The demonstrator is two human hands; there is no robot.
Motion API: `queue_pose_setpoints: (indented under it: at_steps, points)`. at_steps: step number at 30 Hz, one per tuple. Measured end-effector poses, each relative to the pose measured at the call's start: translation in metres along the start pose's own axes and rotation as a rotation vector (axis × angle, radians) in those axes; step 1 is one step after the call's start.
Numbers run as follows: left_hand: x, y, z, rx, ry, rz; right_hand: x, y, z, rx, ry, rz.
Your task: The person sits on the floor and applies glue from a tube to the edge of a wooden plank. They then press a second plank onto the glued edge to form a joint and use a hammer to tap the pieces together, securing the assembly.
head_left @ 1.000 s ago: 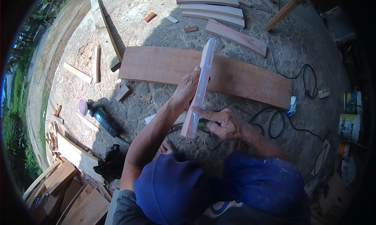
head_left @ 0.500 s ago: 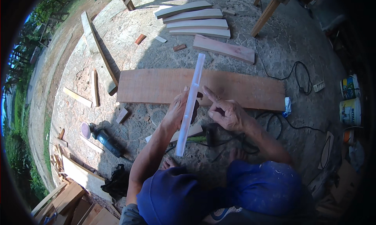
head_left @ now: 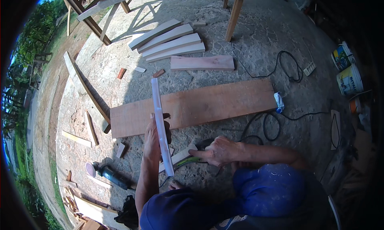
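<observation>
A person with blue-clad knees [head_left: 268, 190] grips a long, narrow strip of pale wood [head_left: 161, 128] in the left hand [head_left: 151, 140], toward eight o'clock from the center of the scene. The thumb lies along one side and the fingers wrap around the other, closed on the strip near its middle; its far end tips just shy of twelve.

At five o'clock, the right hand [head_left: 218, 151] points its index finger toward nine, the other fingers curled, above a pale offcut [head_left: 180, 155] and a green-and-black object [head_left: 193, 159] (whether the fingertip touches either cannot be told).

A wide brown board [head_left: 216, 104] lies across the middle of the rough concrete [head_left: 252, 50]. A power tool with a pink disc [head_left: 112, 176] rests at eight o'clock, four pale boards [head_left: 172, 41] fan out between eleven and twelve, and a black cable [head_left: 289, 79] loops at two.
</observation>
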State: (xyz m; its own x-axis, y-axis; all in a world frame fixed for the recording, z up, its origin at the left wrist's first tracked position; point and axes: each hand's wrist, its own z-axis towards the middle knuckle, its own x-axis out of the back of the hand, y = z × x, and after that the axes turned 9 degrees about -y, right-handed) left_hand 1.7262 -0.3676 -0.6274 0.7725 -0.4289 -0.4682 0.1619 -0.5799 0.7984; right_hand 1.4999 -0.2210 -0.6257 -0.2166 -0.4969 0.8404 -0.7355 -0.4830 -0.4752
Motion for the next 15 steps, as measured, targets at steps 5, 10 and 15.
queue_pose_setpoints:
  at_steps: [5, 10, 15]
  points:
    - [0.019, -0.005, 0.009, -0.258, 0.175, -0.275, 0.066, 0.082, 0.012, -0.279, 0.299, 0.159]
    - [0.010, 0.000, 0.007, -0.302, 0.175, -0.421, 0.088, 0.216, 0.020, -0.465, 0.288, -0.224]
    - [0.036, 0.000, -0.005, -0.353, 0.062, -0.585, 0.131, 0.266, 0.072, -0.605, -0.038, -0.186]
